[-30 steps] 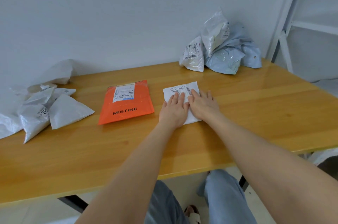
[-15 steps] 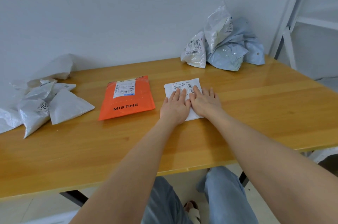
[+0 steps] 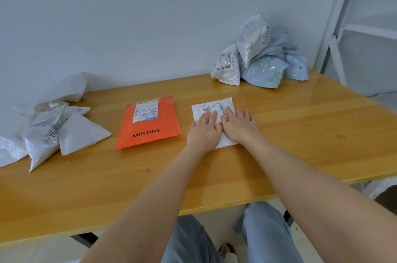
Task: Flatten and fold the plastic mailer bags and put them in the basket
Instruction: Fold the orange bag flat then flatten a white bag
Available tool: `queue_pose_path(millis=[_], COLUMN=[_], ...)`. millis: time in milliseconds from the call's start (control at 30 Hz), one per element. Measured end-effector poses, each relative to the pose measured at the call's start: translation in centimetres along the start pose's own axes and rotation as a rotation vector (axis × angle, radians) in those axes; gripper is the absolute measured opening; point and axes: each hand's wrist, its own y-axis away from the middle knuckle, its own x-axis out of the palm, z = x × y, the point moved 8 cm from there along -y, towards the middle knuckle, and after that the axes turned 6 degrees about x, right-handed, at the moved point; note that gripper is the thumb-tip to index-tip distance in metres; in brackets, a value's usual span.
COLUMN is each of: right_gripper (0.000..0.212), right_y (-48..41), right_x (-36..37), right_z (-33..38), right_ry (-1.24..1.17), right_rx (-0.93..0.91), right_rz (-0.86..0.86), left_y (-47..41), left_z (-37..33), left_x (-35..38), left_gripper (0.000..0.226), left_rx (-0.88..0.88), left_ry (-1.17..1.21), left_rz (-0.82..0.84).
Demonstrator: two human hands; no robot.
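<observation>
Nothing much moved since before: left hand (image 3: 204, 131) and right hand (image 3: 239, 125) stay flat, fingers spread, pressing white mailer (image 3: 211, 108) mid-table (image 3: 300, 138). Orange mailer (image 3: 148, 122) lies flat just left. Crumpled piles far left (image 3: 53, 129) and back right (image 3: 257, 58) remain undone. Basket not visible.

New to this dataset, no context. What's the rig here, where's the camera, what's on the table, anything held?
No robot: a person's bare hands, filmed from a head-worn camera looking forward and down. The left hand and right hand lie flat, side by side, pressing a small white mailer onto the wooden table. Nothing is gripped. Left of it lies a flat orange mailer. Crumpled white bags sit far left; a white and pale blue pile stands against the wall. No basket is visible.
</observation>
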Motion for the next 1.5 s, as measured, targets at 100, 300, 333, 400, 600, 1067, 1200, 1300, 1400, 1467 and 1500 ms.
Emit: queue_pose_path(millis=[100, 300, 333, 400, 600, 1067, 1200, 1300, 1400, 1467, 1500], right_gripper=[0.056, 0.055, 0.055, 0.055, 0.056, 0.088, 0.091, 0.083, 0.081, 0.07, 0.065], right_y=[-0.2, -1.0, -1.2, -1.5, -1.6, -0.4, 0.6, 0.9, 0.3, 0.0, -0.2], right_x=[-0.7, -1.2, -0.8, -0.1, 0.0, -3.9, -2.9, -2.9, -4.3, -5.2, -5.3], right_z=[0.1, 1.0, 1.0, 0.8, 0.8, -2.1, -0.8, 0.5, 3.6, 6.5, 8.1], right_ry=[0.012, -0.022, -0.024, -0.041, -0.037, -0.435, -0.535, -0.906, -1.131, -1.197, -1.213], right_rx=[-0.008, -0.097, -0.097, -0.078, -0.057, 0.092, 0.099, 0.125, 0.079, 0.018, 0.001], right_rz=[-0.009, -0.022, -0.004, 0.02, 0.016, 0.039, 0.075, 0.113, 0.086, 0.052, 0.042], left_y=[-0.4, -2.2, -2.3, -2.4, -2.4, -0.1, 1.0, 1.8, 2.4, 3.0, 3.4], left_z=[0.1, 1.5, 1.6, 1.8, 1.8, 3.9, 3.8, 5.2, 7.7, 9.8, 11.0], left_x=[-1.0, -1.3, -0.7, 0.0, 0.0, -4.4, -5.1, -7.2, -9.9, -11.2, -11.4], left_gripper=[0.053, 0.052, 0.052, 0.052, 0.053, 0.064, 0.07, 0.071, 0.076, 0.08, 0.08], left_rx=[-0.009, -0.046, -0.047, -0.049, -0.059, -0.233, -0.309, -0.338, -0.344, -0.384, -0.415], left_ry=[-0.012, 0.008, 0.004, -0.015, -0.037, 0.237, 0.692, 0.86, 0.999, 1.037, 1.022], left_rz=[-0.046, -0.009, 0.029, 0.055, 0.038, -0.018, -0.111, -0.256, -0.362, -0.381, -0.361])
